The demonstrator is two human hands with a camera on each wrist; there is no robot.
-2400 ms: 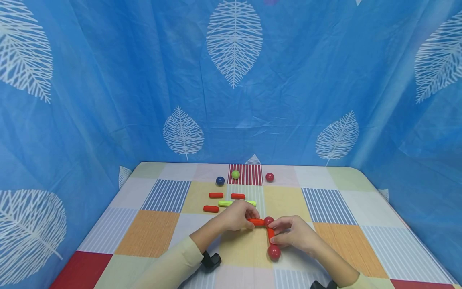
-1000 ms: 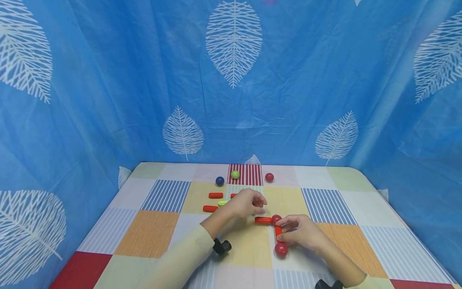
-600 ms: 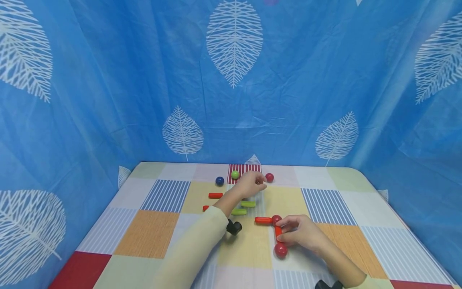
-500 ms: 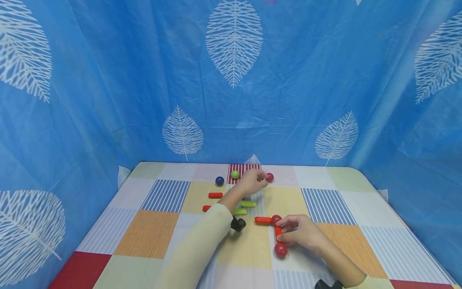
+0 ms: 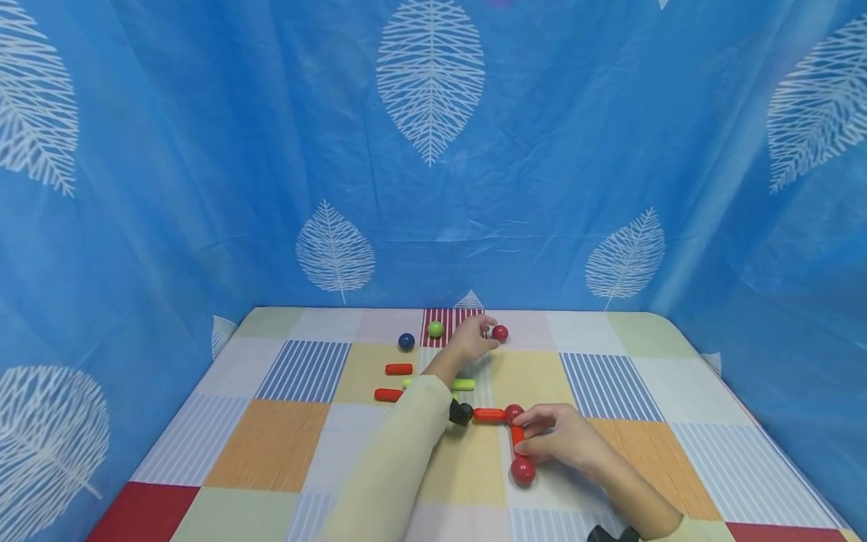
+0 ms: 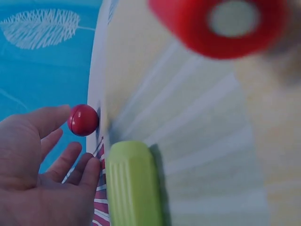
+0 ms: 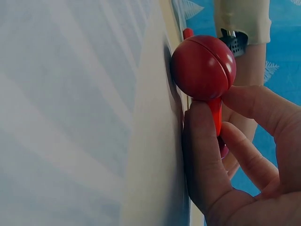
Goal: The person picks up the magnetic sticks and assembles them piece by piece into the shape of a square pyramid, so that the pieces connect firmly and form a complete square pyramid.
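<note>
In the head view my right hand (image 5: 558, 436) pinches a red rod (image 5: 518, 435) between thumb and fingers. One red ball (image 5: 522, 471) is at the rod's near end and another red ball (image 5: 514, 414) at its far end. A second red rod (image 5: 489, 415) runs left from that far ball, making a corner. My left hand (image 5: 470, 339) reaches to the back of the table, fingers spread and holding nothing. Just right of its fingertips lies a loose red ball (image 5: 500, 333); in the left wrist view this red ball (image 6: 83, 120) appears right at the thumb tip.
A green ball (image 5: 436, 329) and a blue ball (image 5: 406, 342) lie left of my left hand. Red rods (image 5: 399, 369) and yellow-green rods (image 5: 463, 385) lie nearer, partly hidden by my left sleeve (image 5: 400, 452). A blue curtain (image 5: 433, 226) surrounds the patchwork-covered table.
My left hand has let go of the left red rod and moved forward to the loose red ball at the back. My right hand and the joined pieces shifted slightly right, then stayed nearly still.
</note>
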